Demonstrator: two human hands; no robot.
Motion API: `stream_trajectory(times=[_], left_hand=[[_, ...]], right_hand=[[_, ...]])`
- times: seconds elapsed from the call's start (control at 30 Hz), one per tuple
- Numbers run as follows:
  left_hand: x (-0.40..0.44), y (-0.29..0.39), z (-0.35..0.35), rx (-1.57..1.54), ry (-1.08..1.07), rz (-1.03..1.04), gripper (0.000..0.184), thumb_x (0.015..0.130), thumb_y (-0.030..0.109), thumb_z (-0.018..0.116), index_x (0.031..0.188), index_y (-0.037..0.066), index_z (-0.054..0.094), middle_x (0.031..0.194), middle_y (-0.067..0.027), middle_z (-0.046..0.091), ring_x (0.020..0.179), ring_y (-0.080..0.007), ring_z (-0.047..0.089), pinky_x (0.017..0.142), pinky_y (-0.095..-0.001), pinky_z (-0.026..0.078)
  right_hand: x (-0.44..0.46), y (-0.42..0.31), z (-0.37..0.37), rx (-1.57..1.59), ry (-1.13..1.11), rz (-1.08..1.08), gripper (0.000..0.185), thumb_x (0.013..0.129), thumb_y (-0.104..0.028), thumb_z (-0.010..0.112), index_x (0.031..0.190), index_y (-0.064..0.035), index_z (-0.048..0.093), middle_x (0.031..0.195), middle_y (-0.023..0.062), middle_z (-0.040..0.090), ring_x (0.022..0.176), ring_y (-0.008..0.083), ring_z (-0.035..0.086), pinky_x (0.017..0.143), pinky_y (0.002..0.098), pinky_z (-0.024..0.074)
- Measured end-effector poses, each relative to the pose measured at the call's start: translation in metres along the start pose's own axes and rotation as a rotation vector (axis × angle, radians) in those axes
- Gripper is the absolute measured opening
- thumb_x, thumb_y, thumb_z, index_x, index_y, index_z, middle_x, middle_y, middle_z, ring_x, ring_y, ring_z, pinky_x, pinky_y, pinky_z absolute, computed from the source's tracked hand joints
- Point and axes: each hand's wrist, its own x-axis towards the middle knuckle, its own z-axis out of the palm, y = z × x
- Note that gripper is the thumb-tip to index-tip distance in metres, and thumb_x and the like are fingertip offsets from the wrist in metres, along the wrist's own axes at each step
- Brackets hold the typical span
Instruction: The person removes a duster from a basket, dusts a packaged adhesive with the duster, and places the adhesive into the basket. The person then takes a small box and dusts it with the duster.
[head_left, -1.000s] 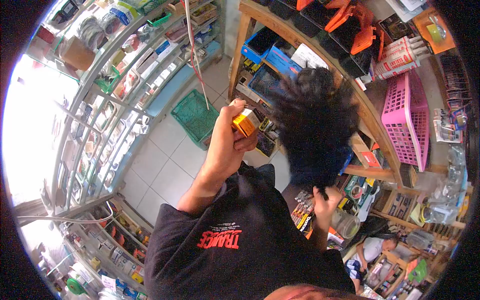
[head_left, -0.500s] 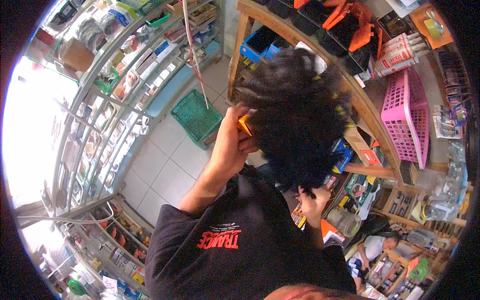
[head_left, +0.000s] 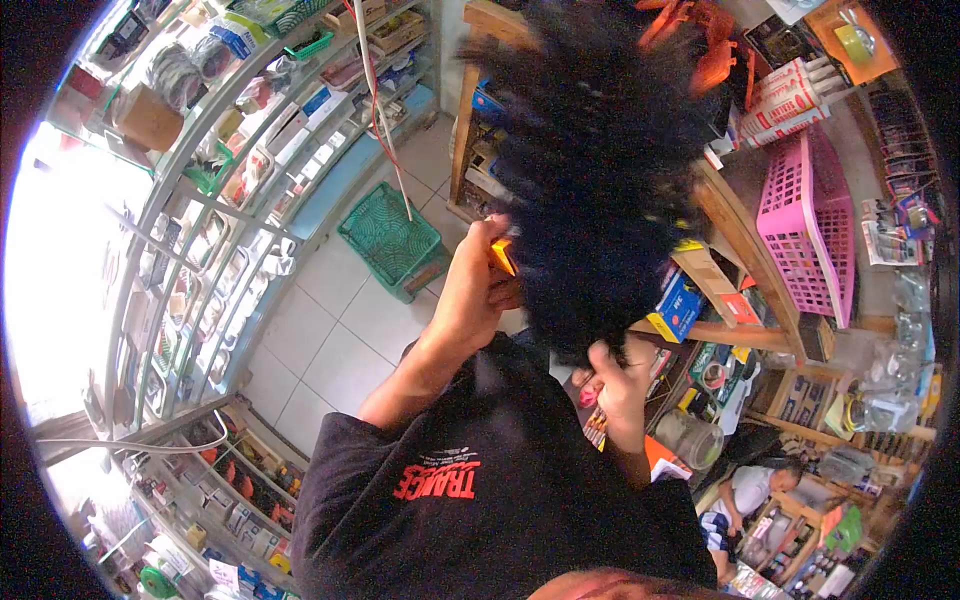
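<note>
A large black feather duster (head_left: 605,190), blurred at its edges, fills the upper middle of the view. My right hand (head_left: 622,385) is closed at its lower end, where the feathers hide the handle. On the left, my left hand (head_left: 475,285) grips a small yellow-orange object (head_left: 503,257). The duster covers most of that object, so its kind does not show. The feathers lie right against the fingers of my left hand.
A wooden-framed shelf (head_left: 745,255) stands behind the duster, with a pink basket (head_left: 805,225) beside it. A green basket (head_left: 390,240) rests on the tiled floor (head_left: 345,350). Stocked shelves (head_left: 240,130) curve along the left. Another person (head_left: 745,495) sits at lower right.
The duster has swung upward and now covers more of the shelf top. My right hand has risen slightly with it. My left hand has shifted a little to the right, still gripping the yellow-orange object.
</note>
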Motion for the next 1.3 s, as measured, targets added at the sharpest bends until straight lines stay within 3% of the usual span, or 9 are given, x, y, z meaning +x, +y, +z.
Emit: stream_trajectory(times=[0.2, 0.27, 0.37, 0.57, 0.73, 0.83, 1.0, 1.13, 1.3], left_hand=[[-0.007, -0.011, 0.009, 0.223, 0.002, 0.257, 0.031, 0.090, 0.037, 0.045, 0.085, 0.008, 0.054, 0.066, 0.0034, 0.050, 0.047, -0.0082, 0.042, 0.041, -0.0211, 0.028], [-0.008, 0.000, 0.006, 0.050, 0.059, -0.111, 0.033, 0.091, 0.039, 0.042, 0.077, 0.009, 0.049, 0.057, 0.0041, 0.041, 0.041, -0.0061, 0.033, 0.039, -0.0206, 0.023], [-0.008, 0.003, -0.002, 0.055, -0.158, -0.063, 0.030, 0.087, 0.043, 0.044, 0.078, 0.015, 0.049, 0.055, 0.0026, 0.037, 0.038, -0.0107, 0.029, 0.040, -0.0264, 0.025], [-0.004, 0.016, 0.003, -0.118, 0.020, -0.058, 0.033, 0.089, 0.040, 0.044, 0.071, 0.013, 0.044, 0.050, 0.0055, 0.032, 0.038, -0.0066, 0.023, 0.038, -0.0228, 0.019], [0.012, 0.007, -0.015, 0.481, -0.054, 0.715, 0.029, 0.090, 0.016, 0.045, 0.115, 0.003, 0.051, 0.109, -0.0074, 0.058, 0.096, -0.0205, 0.055, 0.082, -0.0295, 0.044], [0.002, 0.033, -0.011, 0.194, -0.304, 0.450, 0.043, 0.087, 0.001, 0.047, 0.130, 0.001, 0.039, 0.128, -0.0099, 0.049, 0.115, -0.0210, 0.047, 0.100, -0.0339, 0.036], [0.005, 0.021, -0.007, 0.175, -0.199, 0.383, 0.041, 0.089, 0.003, 0.046, 0.130, 0.001, 0.040, 0.129, -0.0108, 0.048, 0.118, -0.0220, 0.046, 0.103, -0.0337, 0.033], [0.024, 0.030, -0.026, -0.543, -0.766, 0.237, 0.041, 0.093, 0.015, 0.042, 0.132, 0.002, 0.039, 0.131, -0.0116, 0.047, 0.120, -0.0235, 0.045, 0.104, -0.0363, 0.032], [-0.013, 0.030, 0.023, -0.224, -0.258, 0.277, 0.030, 0.095, 0.027, 0.041, 0.114, 0.005, 0.049, 0.110, -0.0064, 0.054, 0.105, -0.0191, 0.052, 0.095, -0.0336, 0.039]], right_hand=[[0.030, 0.003, 0.021, -0.173, -0.081, -0.024, 0.011, 0.083, -0.009, 0.062, 0.089, 0.0001, 0.062, 0.059, -0.0036, 0.048, 0.043, 0.0032, 0.042, 0.039, 0.0200, 0.0314], [0.044, -0.005, 0.023, -0.322, -0.013, -0.163, 0.011, 0.085, -0.008, 0.060, 0.093, -0.0015, 0.064, 0.060, -0.0040, 0.048, 0.044, 0.0024, 0.040, 0.039, 0.0196, 0.0313], [0.051, -0.010, 0.028, -0.121, 0.203, -0.083, 0.012, 0.087, -0.012, 0.059, 0.092, -0.0025, 0.063, 0.058, -0.0046, 0.047, 0.041, 0.0032, 0.040, 0.038, 0.0199, 0.0329], [0.039, 0.008, 0.001, -0.874, 0.083, -0.910, 0.031, 0.072, 0.004, 0.051, 0.102, 0.0094, 0.058, 0.087, 0.0208, 0.061, 0.082, 0.0321, 0.061, 0.075, 0.0339, 0.0470], [0.013, 0.027, -0.004, -0.811, -0.176, -0.694, 0.046, 0.068, 0.004, 0.052, 0.113, 0.0037, 0.057, 0.078, 0.0188, 0.054, 0.069, 0.0326, 0.056, 0.066, 0.0367, 0.0467], [0.009, 0.036, -0.021, -0.811, -0.179, -0.668, 0.045, 0.067, 0.006, 0.052, 0.113, 0.0047, 0.057, 0.074, 0.0170, 0.053, 0.062, 0.0304, 0.054, 0.058, 0.0353, 0.0457], [0.005, 0.046, -0.021, -0.771, -0.145, -0.726, 0.045, 0.066, 0.005, 0.053, 0.111, 0.0040, 0.058, 0.072, 0.0163, 0.054, 0.059, 0.0294, 0.054, 0.055, 0.0350, 0.0456], [-0.002, 0.069, -0.042, -0.864, -0.197, -0.748, 0.041, 0.067, 0.003, 0.056, 0.108, 0.0025, 0.060, 0.075, 0.0166, 0.056, 0.057, 0.0301, 0.055, 0.050, 0.0377, 0.0446], [-0.002, 0.061, -0.041, -0.790, -0.228, -0.680, 0.042, 0.068, 0.003, 0.056, 0.111, 0.0023, 0.058, 0.073, 0.0159, 0.055, 0.056, 0.0298, 0.054, 0.049, 0.0355, 0.0437]])
